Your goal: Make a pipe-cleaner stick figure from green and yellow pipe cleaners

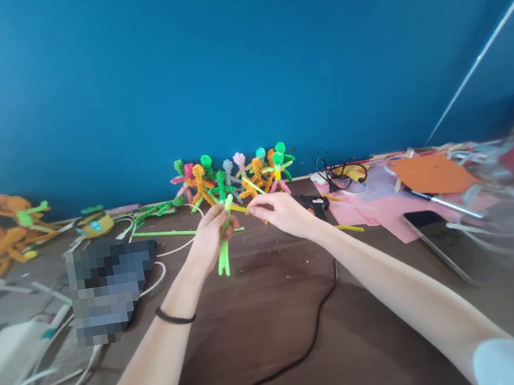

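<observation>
My left hand (214, 228), with a black band at the wrist, grips a bundle of light green fuzzy stems (224, 258) whose ends hang below the fingers. A yellow stem (239, 208) runs from this bundle to my right hand (279, 213), which pinches it between thumb and fingertips. A pale yellow-green end sticks up above the right fingers. Both hands are close together over the middle of the table, in front of a row of small fuzzy stem figures (221, 187) in several colours.
A long green stem (164, 234) lies left of my hands. A dark, pixelated device (112, 291) with white cables is further left. On the right are a black glue gun (317, 204), pink paper (399, 222), orange paper (432, 174) and a phone (438, 242). A black cable (315, 338) crosses the table.
</observation>
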Tool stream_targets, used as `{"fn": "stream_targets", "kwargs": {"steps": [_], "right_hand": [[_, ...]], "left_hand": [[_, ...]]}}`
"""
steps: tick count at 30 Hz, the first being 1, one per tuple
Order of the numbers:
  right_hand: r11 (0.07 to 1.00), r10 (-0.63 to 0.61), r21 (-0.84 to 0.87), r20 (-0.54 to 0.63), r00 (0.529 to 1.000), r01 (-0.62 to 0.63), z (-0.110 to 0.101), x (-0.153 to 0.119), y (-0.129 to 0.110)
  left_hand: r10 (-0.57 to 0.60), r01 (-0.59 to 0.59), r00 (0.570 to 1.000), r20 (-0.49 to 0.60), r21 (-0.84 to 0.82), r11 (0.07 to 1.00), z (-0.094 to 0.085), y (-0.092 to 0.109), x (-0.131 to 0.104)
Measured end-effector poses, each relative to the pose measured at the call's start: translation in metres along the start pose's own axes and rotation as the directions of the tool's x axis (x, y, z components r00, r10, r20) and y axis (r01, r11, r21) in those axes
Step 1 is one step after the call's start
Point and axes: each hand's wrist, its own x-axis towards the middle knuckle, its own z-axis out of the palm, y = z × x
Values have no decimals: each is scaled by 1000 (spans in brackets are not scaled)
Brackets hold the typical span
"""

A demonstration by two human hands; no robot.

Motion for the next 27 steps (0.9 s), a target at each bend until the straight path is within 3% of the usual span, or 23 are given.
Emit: {"fn": "stream_targets", "kwargs": {"steps": [11, 20, 27], "right_hand": [[995, 76, 71, 5, 997, -76, 4, -2, -5], [992, 117, 54, -29, 993, -115, 4, 0, -1], [991, 123, 56, -20, 992, -122, 5, 0, -1]], "left_hand": [[-35, 40, 998, 44, -114, 993, 7, 2, -1], [25, -14, 998, 64, -158, 987, 7, 2, -3], [6, -5, 1000, 5, -175, 985, 6, 0, -1]]}}
